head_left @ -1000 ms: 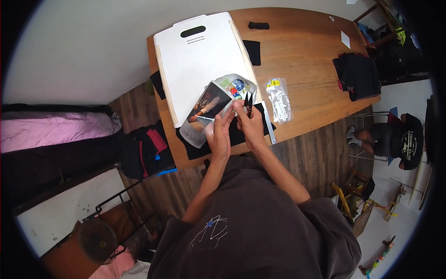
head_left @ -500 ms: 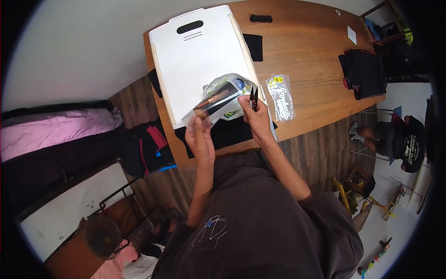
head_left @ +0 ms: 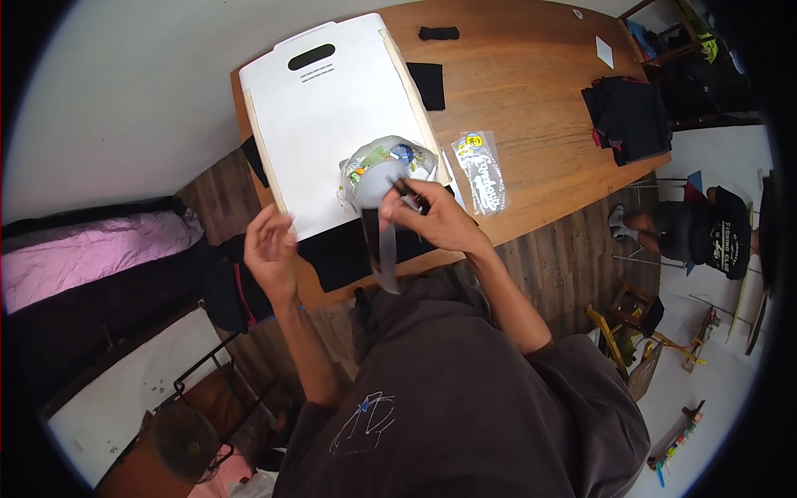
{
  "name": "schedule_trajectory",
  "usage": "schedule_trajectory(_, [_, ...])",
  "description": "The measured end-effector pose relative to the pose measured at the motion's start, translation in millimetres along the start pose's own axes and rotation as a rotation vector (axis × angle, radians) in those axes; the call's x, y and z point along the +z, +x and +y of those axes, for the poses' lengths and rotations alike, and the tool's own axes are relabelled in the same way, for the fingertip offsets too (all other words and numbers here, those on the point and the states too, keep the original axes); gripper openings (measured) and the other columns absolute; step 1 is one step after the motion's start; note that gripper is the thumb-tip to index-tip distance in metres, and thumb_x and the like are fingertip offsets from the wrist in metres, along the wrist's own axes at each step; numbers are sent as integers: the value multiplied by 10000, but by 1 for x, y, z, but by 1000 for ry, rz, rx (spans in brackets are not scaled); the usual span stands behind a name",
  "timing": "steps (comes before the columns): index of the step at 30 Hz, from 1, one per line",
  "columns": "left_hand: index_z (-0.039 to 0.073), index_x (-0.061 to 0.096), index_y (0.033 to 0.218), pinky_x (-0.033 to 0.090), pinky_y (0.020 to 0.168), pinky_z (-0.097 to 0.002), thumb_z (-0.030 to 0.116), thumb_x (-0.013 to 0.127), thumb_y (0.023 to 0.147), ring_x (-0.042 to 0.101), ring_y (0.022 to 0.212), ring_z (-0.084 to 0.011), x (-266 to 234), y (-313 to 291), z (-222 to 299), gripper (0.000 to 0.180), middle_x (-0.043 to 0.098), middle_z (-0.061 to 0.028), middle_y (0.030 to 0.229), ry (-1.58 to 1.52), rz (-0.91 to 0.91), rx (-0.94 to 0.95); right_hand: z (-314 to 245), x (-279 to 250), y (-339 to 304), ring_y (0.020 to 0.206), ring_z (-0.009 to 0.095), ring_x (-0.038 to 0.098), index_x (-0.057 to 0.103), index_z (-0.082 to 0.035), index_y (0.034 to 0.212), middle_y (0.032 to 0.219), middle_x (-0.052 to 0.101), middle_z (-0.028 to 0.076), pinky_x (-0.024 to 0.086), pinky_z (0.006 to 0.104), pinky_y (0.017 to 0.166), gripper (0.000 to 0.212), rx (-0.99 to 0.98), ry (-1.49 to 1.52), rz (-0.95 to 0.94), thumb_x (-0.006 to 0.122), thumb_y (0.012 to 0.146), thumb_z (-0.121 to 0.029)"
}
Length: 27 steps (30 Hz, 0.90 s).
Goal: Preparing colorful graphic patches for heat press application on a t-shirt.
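Note:
My right hand (head_left: 438, 222) grips a curled clear film sheet (head_left: 374, 236) with a dark print, pinched between thumb and fingers. Dark scissors (head_left: 413, 197) are also in that hand; motion smears them. My left hand (head_left: 270, 245) is off the film, beside the white board's lower left edge, fingers loosely bent and apart with nothing in them. Beyond the film, a rounded bundle of clear printed film (head_left: 382, 153) in green, blue and yellow lies on the white board (head_left: 315, 124). Black cloth (head_left: 332, 257) sticks out under the board's near edge.
On the wooden table (head_left: 515, 75), a clear sheet with white and yellow print (head_left: 481, 174) lies right of the board. Folded dark clothes (head_left: 627, 120) are stacked at the right edge. A small black roll (head_left: 438, 33) lies at the back. Another person (head_left: 706, 232) sits at right.
My left hand has let go of the film and moved left. The film, held by my right hand alone, has swung to hang downward toward me. My view has shifted slightly right.

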<state>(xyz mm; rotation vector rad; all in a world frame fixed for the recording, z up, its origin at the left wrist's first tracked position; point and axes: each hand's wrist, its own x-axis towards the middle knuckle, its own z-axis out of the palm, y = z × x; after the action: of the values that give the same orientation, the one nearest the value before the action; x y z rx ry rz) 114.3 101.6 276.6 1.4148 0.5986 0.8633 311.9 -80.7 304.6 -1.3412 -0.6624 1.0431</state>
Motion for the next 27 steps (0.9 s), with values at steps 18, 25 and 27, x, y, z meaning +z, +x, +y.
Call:
schedule_trajectory(18, [-16, 715, 905, 480, 649, -277, 230, 735, 874, 619, 667, -84, 79, 24, 8, 249, 715, -104, 737, 321, -674, -346, 28, 10, -9, 802, 50, 618, 675, 34, 993, 862, 694, 33, 493, 205, 714, 165, -1, 103, 286, 675, 937, -121])
schedule_trajectory(25, [-40, 714, 989, 502, 751, -258, 175, 659, 942, 644, 786, -90, 80, 15, -6, 227, 728, -80, 828, 111, -629, -439, 25, 6, -15, 569, -5, 331, 613, 0, 1281, 758, 493, -46, 266, 191, 490, 409, 116, 178, 273, 425, 1068, -294])
schedule_trajectory(27, [-48, 710, 1006, 503, 767, -252, 163, 659, 943, 648, 805, -92, 81, 12, -10, 226, 730, -80, 851, 64, -620, -455, 32, 6, -17, 577, -10, 348, 618, -15, 1281, 778, 521, -51, 273, 180, 498, 363, 110, 156, 280, 471, 1055, -259])
